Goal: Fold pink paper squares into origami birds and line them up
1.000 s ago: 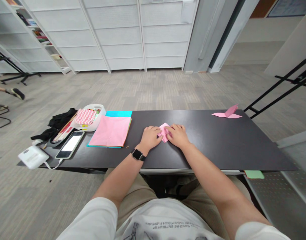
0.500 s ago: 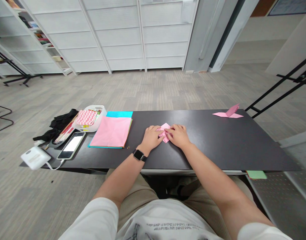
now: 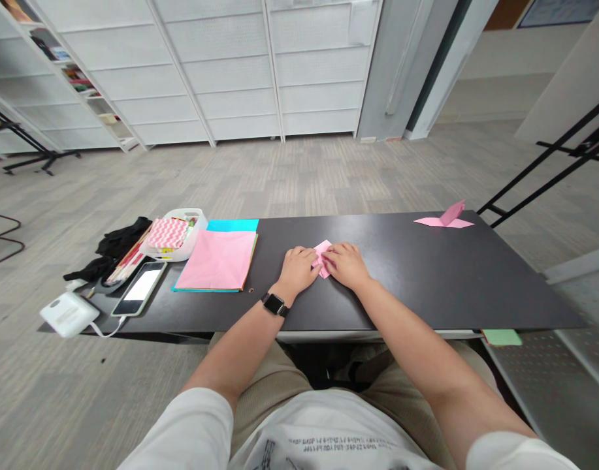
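Observation:
A small piece of folded pink origami paper [image 3: 323, 247] lies on the dark table, between my two hands. My left hand [image 3: 298, 267] grips its left side, with the thumb on the paper and the fingers bent over the edge. From the right, my right hand [image 3: 347, 264] holds the paper down, its thumb and fingertips on the folds near the middle. The hands cover both sides of the paper, so its full outline is hidden. A smartwatch [image 3: 274, 304] is on my left wrist.
To the left lie a stack of coloured paper [image 3: 218, 260], a white basket [image 3: 191, 239], a phone [image 3: 140, 288] and a white power bank [image 3: 69, 314] with its cable. A folded pink paper figure [image 3: 449, 217] stands at the far right. The dark table [image 3: 426, 281] ends close to my lap.
The view has shifted slightly. Both hands stay on the pink paper, which looks turned a little, with small movements of the fingers.

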A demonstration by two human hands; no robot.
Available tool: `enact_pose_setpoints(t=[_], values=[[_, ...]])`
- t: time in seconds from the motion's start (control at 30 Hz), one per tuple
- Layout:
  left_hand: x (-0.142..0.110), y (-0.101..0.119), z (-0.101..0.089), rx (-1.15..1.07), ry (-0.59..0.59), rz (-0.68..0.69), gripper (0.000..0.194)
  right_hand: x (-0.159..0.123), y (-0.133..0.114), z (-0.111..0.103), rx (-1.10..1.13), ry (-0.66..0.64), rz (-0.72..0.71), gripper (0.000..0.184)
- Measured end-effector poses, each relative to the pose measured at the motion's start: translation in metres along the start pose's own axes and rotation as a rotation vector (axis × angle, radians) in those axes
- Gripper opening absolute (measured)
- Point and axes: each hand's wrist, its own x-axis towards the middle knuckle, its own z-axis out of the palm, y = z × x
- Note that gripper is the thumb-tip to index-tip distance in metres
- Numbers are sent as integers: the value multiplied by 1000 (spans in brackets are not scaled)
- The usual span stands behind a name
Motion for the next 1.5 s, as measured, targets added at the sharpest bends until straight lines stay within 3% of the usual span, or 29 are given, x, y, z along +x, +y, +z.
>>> enact_pose_setpoints(t=[0.5, 0.77, 1.27, 1.5], values=[[-8, -1, -4, -15, -9, 50, 37, 0, 1, 3, -33, -12, 29, 34], [-6, -2, -5, -95, -14, 116, 29, 0, 2, 4, -21, -14, 33, 33], [-8, -4, -4, -112, 0, 76, 34, -2, 4, 4, 12, -12, 27, 31], [-3, -4, -6, -114, 31, 30, 21, -3, 4, 0, 54, -6, -13, 30]])
